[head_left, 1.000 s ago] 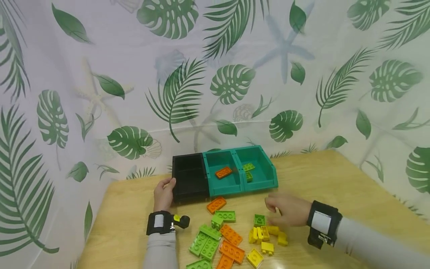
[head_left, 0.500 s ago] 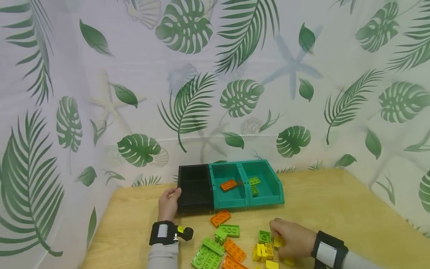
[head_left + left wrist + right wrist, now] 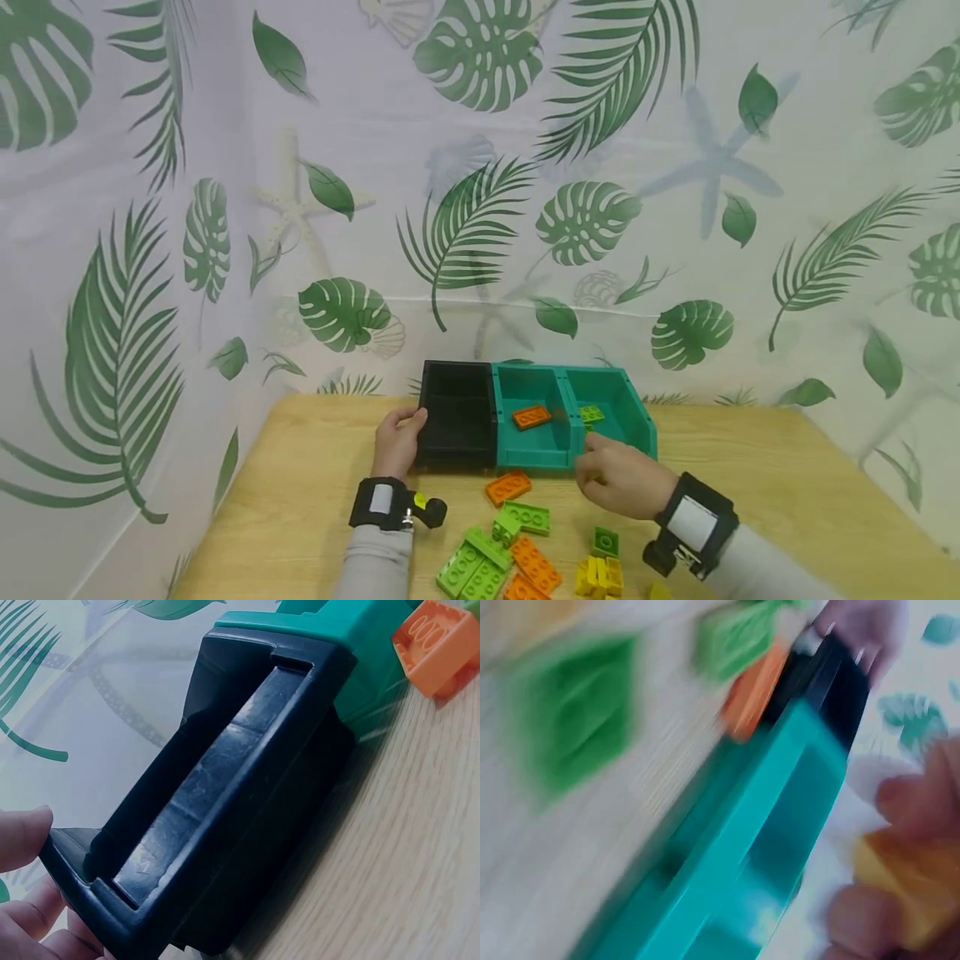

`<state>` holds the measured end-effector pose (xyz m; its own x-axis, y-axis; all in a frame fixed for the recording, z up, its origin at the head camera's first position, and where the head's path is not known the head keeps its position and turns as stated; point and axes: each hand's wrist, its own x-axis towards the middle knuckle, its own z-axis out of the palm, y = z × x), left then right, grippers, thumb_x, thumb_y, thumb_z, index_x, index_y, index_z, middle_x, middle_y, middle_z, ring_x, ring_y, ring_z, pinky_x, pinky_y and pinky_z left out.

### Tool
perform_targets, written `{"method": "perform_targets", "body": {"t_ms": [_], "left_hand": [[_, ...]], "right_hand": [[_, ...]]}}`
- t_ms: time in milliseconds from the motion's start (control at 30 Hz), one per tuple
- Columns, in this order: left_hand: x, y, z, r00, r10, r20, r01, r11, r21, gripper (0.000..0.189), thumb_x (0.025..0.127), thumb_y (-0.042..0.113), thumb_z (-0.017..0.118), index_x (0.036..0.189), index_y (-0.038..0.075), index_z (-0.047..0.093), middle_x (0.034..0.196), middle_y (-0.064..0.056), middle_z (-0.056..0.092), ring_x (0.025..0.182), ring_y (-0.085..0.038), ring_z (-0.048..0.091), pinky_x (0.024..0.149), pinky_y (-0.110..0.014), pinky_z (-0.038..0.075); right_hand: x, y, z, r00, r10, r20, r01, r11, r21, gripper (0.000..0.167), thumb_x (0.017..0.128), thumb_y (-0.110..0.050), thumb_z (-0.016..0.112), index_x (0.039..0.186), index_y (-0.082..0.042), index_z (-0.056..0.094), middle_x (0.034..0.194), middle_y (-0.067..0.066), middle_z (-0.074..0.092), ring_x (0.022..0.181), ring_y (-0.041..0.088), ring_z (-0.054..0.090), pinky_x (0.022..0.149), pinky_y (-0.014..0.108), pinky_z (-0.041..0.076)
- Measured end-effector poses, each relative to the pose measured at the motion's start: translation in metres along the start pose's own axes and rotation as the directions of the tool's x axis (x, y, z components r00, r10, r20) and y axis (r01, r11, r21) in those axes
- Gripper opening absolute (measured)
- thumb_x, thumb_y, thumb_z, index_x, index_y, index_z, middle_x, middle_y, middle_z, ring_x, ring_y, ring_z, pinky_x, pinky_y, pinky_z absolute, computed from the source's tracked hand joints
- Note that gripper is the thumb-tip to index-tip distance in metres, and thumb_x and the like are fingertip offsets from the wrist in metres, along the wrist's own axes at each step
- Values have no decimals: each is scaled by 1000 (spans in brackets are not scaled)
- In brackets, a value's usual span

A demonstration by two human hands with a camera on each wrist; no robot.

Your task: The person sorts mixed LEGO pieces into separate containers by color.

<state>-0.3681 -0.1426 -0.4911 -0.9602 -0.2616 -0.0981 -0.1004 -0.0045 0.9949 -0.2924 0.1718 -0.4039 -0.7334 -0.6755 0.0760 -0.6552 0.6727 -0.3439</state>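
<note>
My left hand (image 3: 397, 442) grips the left side of a black storage bin (image 3: 457, 460), thumb on its rim and fingers beneath in the left wrist view. Joined to that bin on the right are two teal bins (image 3: 534, 457). An orange toy brick (image 3: 531, 417) lies in the middle one, and a light green brick (image 3: 591, 414) shows in the right one. At the front of the right teal bin is my right hand (image 3: 626, 477), overlapping it in the head view. Between its thumb and fingers it pinches a yellow toy brick (image 3: 900, 877), blurred in the right wrist view.
Loose bricks lie on the wooden table (image 3: 285, 500) in front of the bins: an orange one (image 3: 508, 488) nearest, several light green ones (image 3: 472, 568), a darker green one (image 3: 606, 542) and yellow ones (image 3: 598, 575). A leaf-patterned cloth (image 3: 360, 250) hangs behind.
My right hand went down to the yellow bricks, took one and rose with it to the right teal bin. My left hand stays on the black bin. The head view has shifted.
</note>
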Motion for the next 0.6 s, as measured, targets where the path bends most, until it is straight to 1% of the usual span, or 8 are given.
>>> {"method": "perform_targets", "body": {"t_ms": [100, 133, 200, 267, 367, 467, 567, 600], "left_hand": [[4, 1, -3, 1000, 11, -6, -11, 1000, 13, 35, 98, 29, 60, 120, 2, 62, 116, -18, 62, 97, -27, 60, 85, -41, 45], [5, 1, -2, 1000, 15, -5, -14, 1000, 17, 34, 98, 29, 61, 120, 2, 63, 115, -17, 62, 96, -27, 60, 84, -40, 45], [6, 2, -1, 1000, 23, -1, -23, 1000, 20, 34, 97, 29, 61, 119, 2, 63, 113, -17, 63, 94, -26, 60, 83, -39, 45], [6, 2, -1, 1000, 28, 3, -28, 999, 21, 34, 97, 29, 61, 119, 3, 63, 112, -16, 63, 93, -26, 61, 81, -37, 46], [6, 1, -2, 1000, 27, 2, -27, 1000, -2, 34, 97, 28, 62, 118, 2, 64, 107, -15, 64, 89, -24, 61, 75, -33, 46], [5, -3, -4, 1000, 14, -4, -14, 999, -38, 32, 96, 26, 63, 116, 1, 64, 99, -13, 65, 80, -19, 61, 69, -28, 47], [4, -5, -3, 1000, 0, -4, 0, 997, -81, 31, 96, 24, 63, 115, 0, 63, 92, -11, 65, 74, -16, 60, 63, -26, 48], [4, -6, -3, 1000, -3, -6, 3, 996, -87, 30, 96, 24, 64, 115, 0, 63, 90, -10, 64, 73, -15, 59, 62, -26, 47]], "right_hand": [[32, -25, 9, 997, -73, 14, 72, 997, 32, 33, 94, 2, 48, 69, -20, 44, 73, -8, 30, 61, 3, 22, 58, 24, 24], [42, -31, 13, 996, -92, 22, 91, 995, 34, 34, 95, 2, 47, 68, -19, 41, 71, -8, 29, 59, 3, 21, 58, 24, 22], [62, -43, 19, 990, -136, 24, 136, 991, 10, 34, 96, 0, 47, 67, -19, 43, 64, -10, 28, 54, 2, 21, 55, 22, 22], [82, -53, 26, 986, -167, 8, 167, 984, -56, 35, 97, -3, 49, 65, -18, 45, 59, -11, 26, 50, 2, 23, 53, 20, 22], [112, -65, 38, 983, -186, -12, 179, 962, -208, 33, 96, -7, 54, 65, -17, 51, 55, -11, 30, 46, 3, 29, 48, 19, 25], [139, -73, 53, 980, -196, -25, 173, 913, -369, 30, 93, -14, 58, 63, -18, 56, 54, -10, 36, 46, 5, 35, 46, 20, 27], [159, -74, 64, 980, -191, -58, 144, 875, -463, 32, 88, -24, 60, 56, -21, 55, 51, -9, 37, 44, 7, 36, 43, 22, 25], [165, -73, 67, 979, -189, -72, 132, 868, -479, 34, 86, -26, 59, 53, -21, 53, 50, -9, 37, 43, 7, 36, 42, 22, 25]]}}
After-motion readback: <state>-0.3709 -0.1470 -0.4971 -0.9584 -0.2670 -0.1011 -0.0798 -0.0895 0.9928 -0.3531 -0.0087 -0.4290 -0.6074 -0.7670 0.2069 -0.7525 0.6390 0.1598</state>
